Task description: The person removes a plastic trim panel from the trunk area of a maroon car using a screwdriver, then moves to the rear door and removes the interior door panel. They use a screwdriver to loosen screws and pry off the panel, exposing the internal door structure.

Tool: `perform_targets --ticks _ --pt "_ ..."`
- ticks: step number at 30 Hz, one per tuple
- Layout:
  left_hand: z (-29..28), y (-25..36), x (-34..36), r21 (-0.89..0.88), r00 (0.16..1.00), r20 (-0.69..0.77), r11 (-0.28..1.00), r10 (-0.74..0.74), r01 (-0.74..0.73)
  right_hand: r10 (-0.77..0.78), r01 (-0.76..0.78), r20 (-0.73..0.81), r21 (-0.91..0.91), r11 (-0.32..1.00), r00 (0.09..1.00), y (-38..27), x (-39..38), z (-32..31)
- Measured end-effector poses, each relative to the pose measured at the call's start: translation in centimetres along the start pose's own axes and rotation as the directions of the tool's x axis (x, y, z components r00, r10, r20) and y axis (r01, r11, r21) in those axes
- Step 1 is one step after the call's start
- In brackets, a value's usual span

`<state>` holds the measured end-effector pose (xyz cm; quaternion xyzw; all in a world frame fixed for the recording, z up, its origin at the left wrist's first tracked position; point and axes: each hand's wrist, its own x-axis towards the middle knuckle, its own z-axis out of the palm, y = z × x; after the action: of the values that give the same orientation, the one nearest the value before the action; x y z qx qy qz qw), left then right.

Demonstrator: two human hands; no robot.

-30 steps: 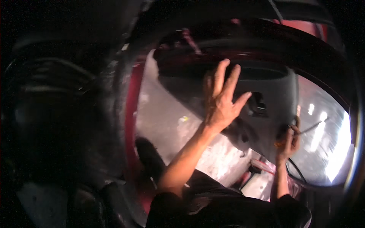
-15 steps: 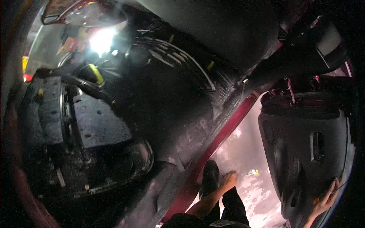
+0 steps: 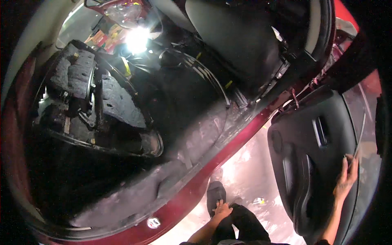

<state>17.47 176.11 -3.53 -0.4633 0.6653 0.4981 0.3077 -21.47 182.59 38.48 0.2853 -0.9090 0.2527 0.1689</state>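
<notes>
My left hand (image 3: 222, 209) is low in the middle, over my dark-clothed leg and near my shoe (image 3: 216, 192). Its fingers are apart, and I see nothing in them. At the right, my right hand (image 3: 346, 178) is against the upper edge of a black car door panel (image 3: 316, 161). A thin rod (image 3: 361, 131) sticks up from its fingers, which seem closed around the lower end. What kind of rod it is cannot be made out.
A dark red door sill (image 3: 234, 154) crosses diagonally. Inside the car are a black seat (image 3: 234, 34), grey padded panels (image 3: 118, 102) in an opening and a bright lamp (image 3: 137, 40). The shiny pale floor (image 3: 249, 179) lies between the sill and the door.
My view has shifted, showing more of the sill and door. My right hand is higher in view, and the rod now points upward. My left hand has lowered and shifted slightly left.
</notes>
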Motion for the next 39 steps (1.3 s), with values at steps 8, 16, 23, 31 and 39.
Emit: perform_targets --ticks 8,16,23,31,39 --pt "1.2 -1.1 -3.8 0.050 0.992 0.117 0.998 -0.049 0.043 -0.171 0.173 -0.038 0.049 0.984 0.984 -1.1 0.4 -0.3" --pt "2.9 -2.9 -6.6 0.091 0.995 0.097 0.996 0.010 -0.019 -0.201 0.201 -0.032 -0.028 0.979 0.979 -0.4 0.4 0.0" --pt "3.2 -3.1 -8.9 0.099 0.989 0.138 0.994 -0.051 0.037 -0.154 0.154 -0.014 0.065 0.986 0.988 -1.8 0.4 -0.5" --pt "3.3 -1.9 -10.4 0.093 0.993 0.099 0.994 -0.063 0.054 -0.154 0.154 -0.005 0.016 0.988 0.988 -1.8 0.6 -0.9" --pt "2.6 -1.8 -10.4 0.067 0.992 0.112 0.997 -0.056 0.048 -0.187 0.187 0.001 0.031 0.982 0.982 -1.9 0.8 -1.3"
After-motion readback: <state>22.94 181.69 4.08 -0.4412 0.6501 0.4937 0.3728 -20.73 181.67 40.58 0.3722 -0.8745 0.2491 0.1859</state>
